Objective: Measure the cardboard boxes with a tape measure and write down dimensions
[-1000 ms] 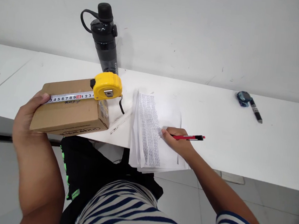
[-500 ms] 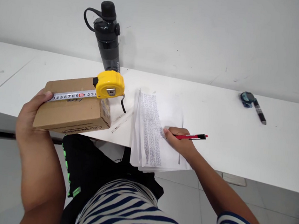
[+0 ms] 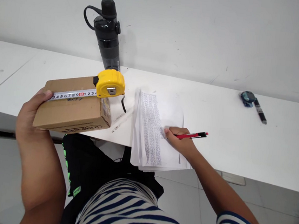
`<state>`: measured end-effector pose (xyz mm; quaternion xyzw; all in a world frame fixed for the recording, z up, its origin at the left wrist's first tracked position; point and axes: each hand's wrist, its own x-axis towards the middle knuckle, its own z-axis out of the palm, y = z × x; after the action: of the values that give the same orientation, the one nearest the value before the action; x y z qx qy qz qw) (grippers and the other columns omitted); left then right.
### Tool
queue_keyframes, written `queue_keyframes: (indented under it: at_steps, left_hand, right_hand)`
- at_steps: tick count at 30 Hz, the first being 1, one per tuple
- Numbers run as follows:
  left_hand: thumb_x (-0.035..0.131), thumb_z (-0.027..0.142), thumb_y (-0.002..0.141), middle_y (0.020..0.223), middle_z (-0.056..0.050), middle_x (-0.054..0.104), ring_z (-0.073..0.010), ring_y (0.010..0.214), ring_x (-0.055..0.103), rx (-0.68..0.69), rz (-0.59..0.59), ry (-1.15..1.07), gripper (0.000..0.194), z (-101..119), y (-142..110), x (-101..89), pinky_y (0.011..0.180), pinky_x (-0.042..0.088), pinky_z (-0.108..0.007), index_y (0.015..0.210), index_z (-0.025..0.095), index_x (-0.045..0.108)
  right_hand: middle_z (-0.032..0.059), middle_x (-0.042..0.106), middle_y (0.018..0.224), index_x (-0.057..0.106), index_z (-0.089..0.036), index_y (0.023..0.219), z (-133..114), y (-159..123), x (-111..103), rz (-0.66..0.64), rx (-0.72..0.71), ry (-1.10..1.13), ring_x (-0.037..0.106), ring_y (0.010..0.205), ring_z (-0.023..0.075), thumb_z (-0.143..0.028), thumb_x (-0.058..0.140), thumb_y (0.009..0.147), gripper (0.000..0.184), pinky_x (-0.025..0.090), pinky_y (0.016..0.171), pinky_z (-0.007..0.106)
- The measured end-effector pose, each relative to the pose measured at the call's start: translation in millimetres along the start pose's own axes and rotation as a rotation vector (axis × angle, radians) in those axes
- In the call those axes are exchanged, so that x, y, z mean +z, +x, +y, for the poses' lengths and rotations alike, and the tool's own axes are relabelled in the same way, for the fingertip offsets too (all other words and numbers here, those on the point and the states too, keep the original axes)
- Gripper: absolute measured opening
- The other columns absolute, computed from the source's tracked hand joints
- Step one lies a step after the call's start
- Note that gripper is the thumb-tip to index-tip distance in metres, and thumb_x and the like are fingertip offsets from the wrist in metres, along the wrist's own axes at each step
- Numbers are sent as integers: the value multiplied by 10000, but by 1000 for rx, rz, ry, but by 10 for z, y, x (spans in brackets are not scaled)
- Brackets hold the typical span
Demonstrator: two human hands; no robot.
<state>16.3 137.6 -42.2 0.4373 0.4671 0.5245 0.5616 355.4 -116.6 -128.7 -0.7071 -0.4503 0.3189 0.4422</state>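
Head view: your left hand (image 3: 31,114) grips a brown cardboard box (image 3: 68,114); your right hand (image 3: 180,140) holds a red-black pen (image 3: 193,135) over white papers (image 3: 150,129) overhanging the white table's (image 3: 232,134) edge.

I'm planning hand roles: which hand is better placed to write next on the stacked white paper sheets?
Probably the right hand: it rests on the stacked white paper sheets, holding the slim red-and-black pen. The left hand is occupied holding the brown cardboard box.
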Motion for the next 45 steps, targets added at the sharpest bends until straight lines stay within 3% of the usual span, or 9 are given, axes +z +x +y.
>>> queue_keyframes:
  at_steps: [5, 9, 19, 27, 33, 40, 45]
  left_hand:
    - [731, 220, 712, 799, 23, 708, -106, 720, 618, -8, -57, -34, 192, 0, -1, -9, 616, 533, -171, 890, 151, 727]
    - [724, 206, 713, 773, 31, 704, -99, 702, 610, -7, -33, -40, 179, 0, -6, -1, 604, 524, -164, 883, 150, 733]
    - [687, 221, 755, 885, 27, 731, -111, 767, 618, 16, -102, -4, 271, 19, -29, 24, 662, 530, -175, 1014, 168, 745]
    - [709, 255, 747, 913, 20, 733, -133, 799, 628, 19, -112, 6, 296, -12, -5, -18, 646, 532, -201, 1032, 178, 741]
    - [734, 216, 716, 853, 21, 732, -123, 770, 617, 5, -70, -13, 212, 29, -24, 6, 640, 525, -186, 923, 173, 749]
    - [732, 223, 723, 897, 14, 734, -120, 801, 627, 14, -93, -23, 264, 20, -48, 20, 692, 532, -180, 981, 167, 744]
    - [749, 222, 704, 863, 5, 721, -119, 777, 623, 16, -96, -39, 274, -8, -7, -10, 673, 528, -188, 968, 153, 729]
  right_hand:
    - [-37, 331, 546, 251, -223, 552, 9, -7, 5, 104, -23, -53, 313, 523, 104, -381, 520, 926, 487, 243, 493, 281]
    - [-48, 292, 524, 214, -230, 544, 12, 3, 2, 24, -14, -29, 292, 504, 100, -387, 543, 907, 514, 245, 484, 278]
    - [-47, 284, 524, 252, -229, 526, 4, 3, -14, 76, 6, 1, 282, 507, 101, -407, 541, 909, 512, 244, 474, 273]
    - [-53, 266, 525, 216, -236, 536, 2, 10, -2, 75, -5, -12, 250, 503, 95, -410, 553, 903, 528, 227, 469, 274]
    - [-47, 275, 528, 224, -236, 541, -3, 6, -2, 66, -10, -10, 257, 512, 98, -457, 549, 908, 538, 240, 464, 275]
    - [-53, 260, 523, 200, -239, 551, -4, 5, 0, 66, -13, -11, 247, 501, 95, -445, 544, 913, 540, 233, 459, 274]
    - [-41, 313, 511, 256, -234, 523, -13, -8, -3, 93, 28, -47, 309, 493, 109, -442, 537, 913, 524, 262, 463, 280]
